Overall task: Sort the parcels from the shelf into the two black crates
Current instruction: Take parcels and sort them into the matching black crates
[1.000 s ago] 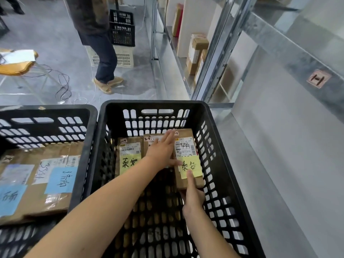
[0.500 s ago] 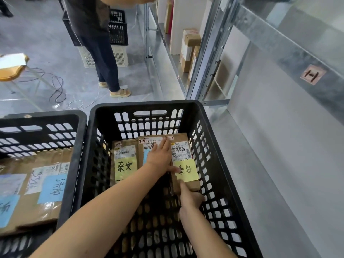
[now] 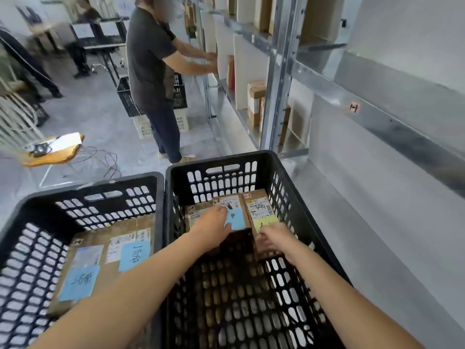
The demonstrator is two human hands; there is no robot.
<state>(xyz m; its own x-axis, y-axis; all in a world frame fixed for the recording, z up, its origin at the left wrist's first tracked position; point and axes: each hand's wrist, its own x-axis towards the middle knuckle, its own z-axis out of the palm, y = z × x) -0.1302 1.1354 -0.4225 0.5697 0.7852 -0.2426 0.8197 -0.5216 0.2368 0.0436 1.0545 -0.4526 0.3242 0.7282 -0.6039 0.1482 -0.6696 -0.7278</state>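
While the right crate holds three parcels against its far wall, long axes pointing away from the person, the left hand lies flat-fingered across two. The right hand meets the yellow-noted parcel at its near end, grip too blurred to tell.

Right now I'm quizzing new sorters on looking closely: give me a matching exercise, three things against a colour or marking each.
Things:
1. middle parcel in the right black crate
2. rightmost parcel there
3. lower crate behind the other person

Colours or markings:
a. white
b. blue note
c. yellow note

Pairs: 1-b, 2-c, 3-a.
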